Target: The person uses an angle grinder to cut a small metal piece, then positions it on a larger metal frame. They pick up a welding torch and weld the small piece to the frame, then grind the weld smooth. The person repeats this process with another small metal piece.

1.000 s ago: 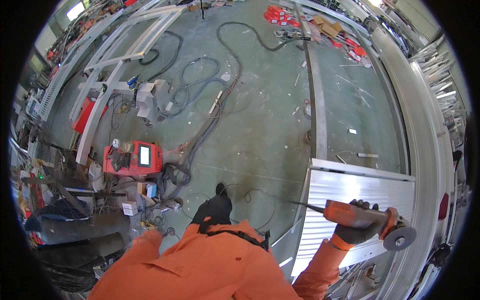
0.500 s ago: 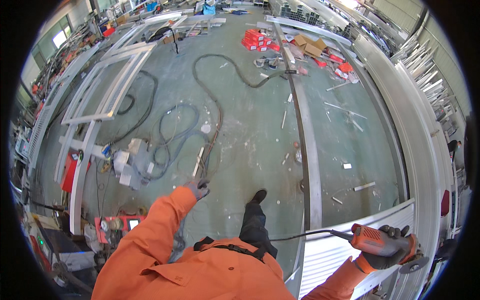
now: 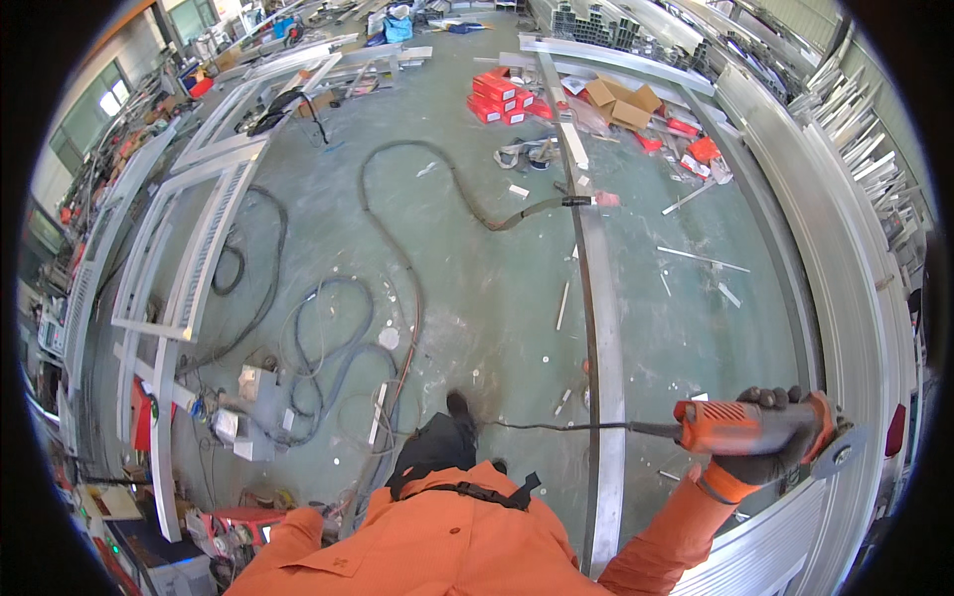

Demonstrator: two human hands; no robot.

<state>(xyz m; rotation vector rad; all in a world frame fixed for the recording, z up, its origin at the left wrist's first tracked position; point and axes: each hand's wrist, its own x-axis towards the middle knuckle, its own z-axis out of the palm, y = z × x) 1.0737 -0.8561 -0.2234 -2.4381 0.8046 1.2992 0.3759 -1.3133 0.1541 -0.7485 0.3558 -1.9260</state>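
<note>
My right hand (image 3: 767, 465), in a dark glove, is wrapped around an orange angle grinder (image 3: 727, 425) at the right. The grinder's cutting disc (image 3: 838, 453) points right, beside the long pale metal profiles (image 3: 863, 328). From the grinder's rear, a black cord (image 3: 561, 428) stretches left across the steel rail and the floor. My left sleeve (image 3: 298, 541) shows low at the left, but the left hand itself is out of the picture.
A long steel rail (image 3: 608, 397) lies on the floor ahead of my right arm. Hoses and cables (image 3: 368, 199) loop over the floor. White metal frames (image 3: 179, 268) stand at the left. Red boxes (image 3: 494, 89) and an open carton (image 3: 623, 104) sit farther off, among scattered offcuts.
My body has moved to a new spot and my legs have shifted left in view. The right hand has risen with the angle grinder. My left hand has dropped out of view.
</note>
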